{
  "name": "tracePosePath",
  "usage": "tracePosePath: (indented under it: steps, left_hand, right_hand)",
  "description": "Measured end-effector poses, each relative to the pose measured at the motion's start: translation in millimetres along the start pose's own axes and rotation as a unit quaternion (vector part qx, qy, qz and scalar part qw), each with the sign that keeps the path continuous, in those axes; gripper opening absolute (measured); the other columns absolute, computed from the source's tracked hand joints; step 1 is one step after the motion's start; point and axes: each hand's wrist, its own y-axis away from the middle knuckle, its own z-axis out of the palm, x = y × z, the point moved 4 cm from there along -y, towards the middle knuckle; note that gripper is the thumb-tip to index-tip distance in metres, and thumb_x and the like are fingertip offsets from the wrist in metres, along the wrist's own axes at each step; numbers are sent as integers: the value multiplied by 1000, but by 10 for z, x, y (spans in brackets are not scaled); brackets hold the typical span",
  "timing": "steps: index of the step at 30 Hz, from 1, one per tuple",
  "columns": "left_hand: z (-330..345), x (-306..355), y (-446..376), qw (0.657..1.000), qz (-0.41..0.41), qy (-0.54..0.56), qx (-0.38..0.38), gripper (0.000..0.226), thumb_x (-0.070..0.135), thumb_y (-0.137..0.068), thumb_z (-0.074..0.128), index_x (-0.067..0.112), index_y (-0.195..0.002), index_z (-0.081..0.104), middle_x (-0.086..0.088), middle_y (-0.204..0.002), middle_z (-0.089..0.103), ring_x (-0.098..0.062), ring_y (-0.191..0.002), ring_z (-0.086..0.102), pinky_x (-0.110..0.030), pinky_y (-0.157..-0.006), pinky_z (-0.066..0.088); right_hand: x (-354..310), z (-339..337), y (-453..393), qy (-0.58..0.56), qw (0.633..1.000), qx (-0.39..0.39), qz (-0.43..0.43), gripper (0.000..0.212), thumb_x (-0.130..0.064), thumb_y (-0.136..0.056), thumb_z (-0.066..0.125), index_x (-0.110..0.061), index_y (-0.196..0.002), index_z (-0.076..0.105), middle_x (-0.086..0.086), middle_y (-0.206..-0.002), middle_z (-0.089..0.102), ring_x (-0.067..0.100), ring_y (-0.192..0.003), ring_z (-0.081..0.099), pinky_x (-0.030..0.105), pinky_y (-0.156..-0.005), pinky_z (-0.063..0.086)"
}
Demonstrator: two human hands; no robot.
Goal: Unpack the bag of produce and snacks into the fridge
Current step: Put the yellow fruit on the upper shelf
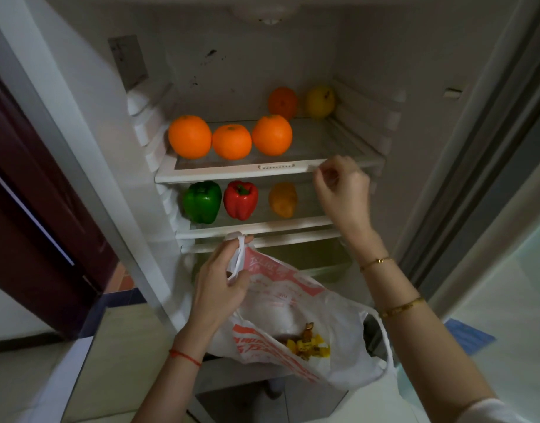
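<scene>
The left hand [222, 279] pinches one handle of the plastic bag [293, 319], holding it up just in front of the lower shelf [262, 228]. The bag mouth gapes toward the right and near side, and the yellow-wrapped snacks [308, 346] lie in its bottom. The right hand [339, 187] hangs at the front rail of the upper shelf [232, 175], fingers loosely curled and holding nothing. The snacks lie below and nearer than that hand, almost directly beneath its forearm. The right hand is the free one, so the next reach likely drops down and back into the opening.
</scene>
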Motion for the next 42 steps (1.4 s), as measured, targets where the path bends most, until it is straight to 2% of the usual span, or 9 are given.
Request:
tracePosePath:
  steps: [6,11,15,18,22,26,30,35,42]
  left_hand:
    - [-51,-21,96,1000,17,1,-10,64,10,-80,48,33,-139,51,16,-138,56,-12,-126,55,-48,-93,55]
    - [-88,7,246,999,23,23,-13,65,-7,-84,50,29,-138,53,11,-130,61,-11,-120,60,-37,-91,57]
    - [-100,41,366,999,37,27,-14,54,-3,-85,50,22,-132,56,8,-123,64,-10,-114,62,-29,-89,56]
    - [-104,15,432,999,29,25,-17,43,14,-84,47,18,-126,58,2,-116,65,-16,-105,64,-36,-81,58]
    - [-123,-16,523,1000,0,6,2,46,12,-83,50,16,-129,57,21,-119,60,-4,-105,61,-10,-78,48]
    - [-152,-14,552,1000,-5,-12,15,53,11,-82,50,15,-134,56,23,-125,57,-6,-100,60,-7,-76,44]
    - [-163,11,570,1000,-4,-1,14,53,17,-82,49,14,-134,56,15,-128,60,-6,-117,59,-27,-91,54]
    - [-118,34,578,1000,-18,7,-5,53,23,-81,46,15,-132,57,4,-122,65,-12,-112,63,-40,-89,57]
    - [-32,51,547,1000,-1,-15,-14,42,16,-81,47,13,-122,57,-3,-106,63,-27,-82,62,-48,-63,51]
  right_hand:
    - [-38,283,716,-76,971,-226,23,15,-22,-89,67,-14,-76,69,-5,-71,67,7,-63,61,13,-59,46]
    - [178,650,1434,-28,882,-470,26,10,-22,-89,67,-15,-93,74,-5,-90,72,1,-73,62,8,-67,46]
    - [558,903,1995,67,812,-576,63,22,-24,-91,65,-11,-109,69,2,-113,68,12,-96,61,17,-80,44]
    - [789,1022,2348,124,789,-597,70,31,-28,-93,62,-11,-118,63,4,-123,62,20,-115,56,23,-92,40]
    - [962,1138,2634,198,774,-599,50,33,-25,-95,55,-13,-126,55,8,-133,55,25,-122,51,31,-104,39]
    - [1067,1191,2737,286,733,-616,-29,31,-21,-98,47,-12,-127,53,11,-132,55,27,-120,51,36,-104,39]
    - [1137,1214,2801,310,734,-601,-67,32,-23,-100,43,-10,-127,56,13,-134,54,29,-123,47,37,-108,33]
    - [1195,1218,2850,315,732,-599,-78,39,-30,-99,48,-9,-131,56,14,-143,46,29,-129,42,38,-111,31]
    - [1008,1316,2750,230,755,-614,-7,44,-46,-97,47,-13,-124,55,9,-126,61,26,-114,59,34,-99,46]
